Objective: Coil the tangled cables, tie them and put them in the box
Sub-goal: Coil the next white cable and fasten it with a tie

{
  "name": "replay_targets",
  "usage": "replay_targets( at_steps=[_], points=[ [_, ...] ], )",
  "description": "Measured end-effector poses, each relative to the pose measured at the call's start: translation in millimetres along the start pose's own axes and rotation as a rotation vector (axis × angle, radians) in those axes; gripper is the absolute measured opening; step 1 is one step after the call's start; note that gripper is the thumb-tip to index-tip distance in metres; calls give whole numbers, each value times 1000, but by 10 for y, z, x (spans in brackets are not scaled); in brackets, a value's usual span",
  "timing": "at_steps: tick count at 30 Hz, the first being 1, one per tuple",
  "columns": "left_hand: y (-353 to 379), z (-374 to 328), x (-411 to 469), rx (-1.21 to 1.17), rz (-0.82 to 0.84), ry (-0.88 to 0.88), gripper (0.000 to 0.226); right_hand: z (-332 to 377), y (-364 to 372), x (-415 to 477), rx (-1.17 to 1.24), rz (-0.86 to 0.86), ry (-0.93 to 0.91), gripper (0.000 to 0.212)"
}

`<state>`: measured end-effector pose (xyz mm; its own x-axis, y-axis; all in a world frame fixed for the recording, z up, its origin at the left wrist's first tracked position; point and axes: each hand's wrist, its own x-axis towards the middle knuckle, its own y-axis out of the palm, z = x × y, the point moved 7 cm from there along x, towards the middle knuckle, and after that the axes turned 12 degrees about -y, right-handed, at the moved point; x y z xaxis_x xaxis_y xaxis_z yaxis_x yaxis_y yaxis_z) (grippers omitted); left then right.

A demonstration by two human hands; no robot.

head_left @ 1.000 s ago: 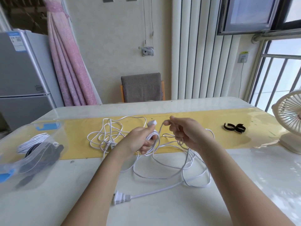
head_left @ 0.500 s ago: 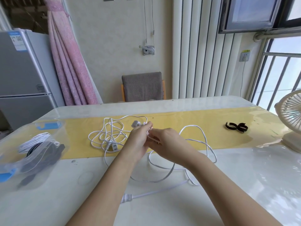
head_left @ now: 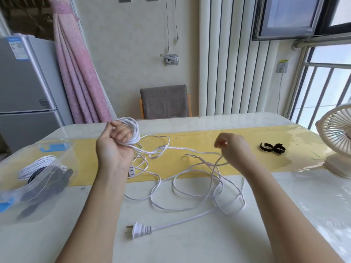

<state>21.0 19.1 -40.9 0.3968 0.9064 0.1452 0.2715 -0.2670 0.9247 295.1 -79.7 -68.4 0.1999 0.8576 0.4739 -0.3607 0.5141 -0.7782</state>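
Two bare hands are hovering above the bench (head_left: 190,247). The left hand (head_left: 114,149) is standing raised, inner wrist facing the camera, its fingers (head_left: 121,133) curling tight round a small coil of white cable (head_left: 133,130). From that coil a strand is stretching rightward, and the rest is sprawling in loose loops over the yellow runner (head_left: 199,141) and the bench between the forearms, its plug (head_left: 138,228) lying nearest the camera. The right hand (head_left: 235,150) is hanging lower, fingers (head_left: 220,144) bunching together beside the strand; whether they are pinching it I cannot tell. Far left, a clear box (head_left: 13,173) is holding other coiled cables.
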Motion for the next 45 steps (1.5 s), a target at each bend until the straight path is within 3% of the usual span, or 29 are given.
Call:
replay_targets(
  at_steps=[5,8,10,13,16,20,25,27,31,33,34,40,43,45],
  points=[
    [-146,-25,24,-64,4,-49,37,-102,-76,-50,15,26,60,34],
    [-141,86,33,-77,25,-112,40,259,5,-36,273,25,-62,32],
    [-107,169,16,-86,55,-167,31,533,147,-71,483,141,-155,35],
    [-58,335,2,-171,198,-359,28,831,393,-189,646,311,-235,58],
    [68,490,-86,-182,355,-563,33,1004,530,-274,558,359,-292,76],
    [157,573,-175,-91,393,-644,32,1125,566,-314,586,271,-289,42],
    [121,519,-131,-27,432,-622,35,1121,446,-263,679,171,-266,4],
    [125,520,-117,-74,455,-623,36,1130,384,-253,728,161,-264,10],
    [38,423,-71,108,154,-371,33,1169,338,-264,828,253,-254,9],
    [36,372,-82,224,60,-262,30,1166,330,-270,847,289,-226,3],
    [17,368,-77,248,28,-243,31,1146,324,-268,852,283,-206,10],
    [-56,477,-12,433,-74,-279,42,1046,337,-234,900,207,-67,34],
    [-99,541,5,449,-114,-299,38,1000,324,-216,916,177,-44,30],
    [-81,546,-6,400,-118,-290,22,964,277,-197,929,116,-31,23]
  ],
)
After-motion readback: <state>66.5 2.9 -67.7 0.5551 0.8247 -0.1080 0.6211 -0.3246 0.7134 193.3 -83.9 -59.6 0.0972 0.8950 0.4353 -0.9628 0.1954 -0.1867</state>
